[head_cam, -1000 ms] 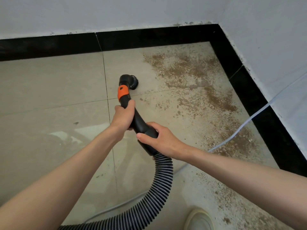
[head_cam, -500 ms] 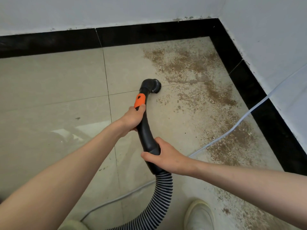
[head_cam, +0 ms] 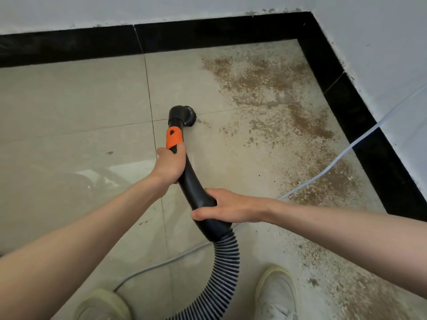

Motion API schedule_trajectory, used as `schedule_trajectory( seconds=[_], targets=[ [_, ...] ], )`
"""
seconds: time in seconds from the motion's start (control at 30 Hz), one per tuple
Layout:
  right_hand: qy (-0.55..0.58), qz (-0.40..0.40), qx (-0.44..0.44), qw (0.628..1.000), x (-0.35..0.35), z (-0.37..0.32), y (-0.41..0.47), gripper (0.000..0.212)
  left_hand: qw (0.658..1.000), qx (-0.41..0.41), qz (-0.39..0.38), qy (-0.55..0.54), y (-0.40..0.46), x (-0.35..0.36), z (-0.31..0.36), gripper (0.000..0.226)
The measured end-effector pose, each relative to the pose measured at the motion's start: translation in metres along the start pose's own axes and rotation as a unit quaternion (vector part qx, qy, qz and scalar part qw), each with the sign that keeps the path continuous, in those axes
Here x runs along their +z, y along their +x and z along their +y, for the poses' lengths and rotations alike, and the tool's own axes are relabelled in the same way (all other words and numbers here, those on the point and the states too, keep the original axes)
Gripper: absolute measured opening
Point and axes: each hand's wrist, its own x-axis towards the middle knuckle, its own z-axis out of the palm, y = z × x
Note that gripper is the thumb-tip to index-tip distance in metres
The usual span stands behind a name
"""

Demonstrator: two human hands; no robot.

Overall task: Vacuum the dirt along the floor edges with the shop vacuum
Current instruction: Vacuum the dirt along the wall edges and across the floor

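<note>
Seen from above, the left hand [head_cam: 169,166] has its fingers clamped on a black vacuum wand [head_cam: 191,181] just below its orange collar [head_cam: 173,139], and the right hand [head_cam: 227,206] grips lower, near the ribbed hose [head_cam: 223,273]. At the wand's tip, the brush [head_cam: 188,115] touches the floor [head_cam: 69,107] at the edge of brown dirt [head_cam: 265,88] spread toward the corner.

We have open floor [head_cam: 69,107] to the left of the nozzle [head_cam: 184,115]. To the right, a white cord [head_cam: 323,172] crosses the dirt [head_cam: 277,88], and the black baseboard [head_cam: 346,100] closes the corner.
</note>
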Motion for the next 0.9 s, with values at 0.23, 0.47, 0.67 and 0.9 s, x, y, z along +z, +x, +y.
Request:
schedule_trajectory(
  seconds=[0.23, 0.47, 0.67, 0.9],
  targets=[
    [0.089, -0.087, 0.099, 0.987, 0.004, 0.018, -0.004, 0.016, 0.995, 0.026, -0.038, 0.087, -0.025, 0.018, -0.003, 0.034],
    [0.099, -0.132, 0.117, 0.979, -0.01, 0.031, -0.011, 0.022, 0.988, 0.042, -0.085, 0.119, -0.031, 0.029, -0.012, 0.038],
    [0.12, -0.004, 0.136, 0.984, -0.037, 0.037, -0.006, 0.019, 0.985, 0.053, -0.092, 0.137, -0.03, 0.023, -0.019, 0.037],
    [0.237, 0.214, 0.069, 0.945, -0.065, -0.004, 0.031, 0.043, 0.979, 0.073, -0.099, 0.165, -0.039, 0.035, -0.018, 0.032]
  ],
)
